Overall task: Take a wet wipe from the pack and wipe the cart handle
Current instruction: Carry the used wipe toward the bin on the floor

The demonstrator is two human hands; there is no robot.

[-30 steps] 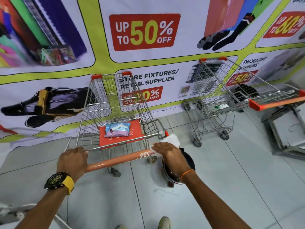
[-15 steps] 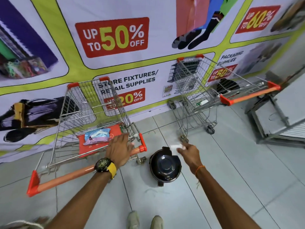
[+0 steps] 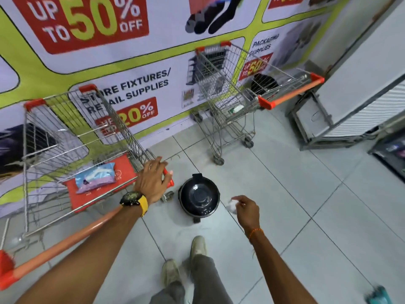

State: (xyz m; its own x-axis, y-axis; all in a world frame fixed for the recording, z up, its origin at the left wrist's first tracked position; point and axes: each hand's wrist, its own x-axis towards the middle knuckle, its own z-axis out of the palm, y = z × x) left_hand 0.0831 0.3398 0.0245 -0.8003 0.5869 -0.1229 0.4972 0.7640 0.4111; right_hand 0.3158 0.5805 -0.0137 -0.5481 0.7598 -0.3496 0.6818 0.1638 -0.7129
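Observation:
A metal shopping cart with an orange handle [image 3: 65, 241] stands at the left. The blue and pink wet wipe pack [image 3: 95, 177] lies on the cart's red seat flap. My left hand [image 3: 153, 182] rests on the right end of the handle, fingers spread over the red end cap. My right hand [image 3: 246, 210] hangs over the floor to the right of a black bin and pinches a crumpled white wet wipe [image 3: 231, 207].
A round black bin [image 3: 199, 198] with a closed lid sits on the tiled floor between my hands. A second cart [image 3: 232, 93] stands by the banner wall. A grey metal cabinet [image 3: 341, 106] is at the right. My shoes [image 3: 198, 246] are below.
My right hand has left the handle with the wipe and moved right, past the bin. My left hand slid along the handle to its right end. The view has swung right.

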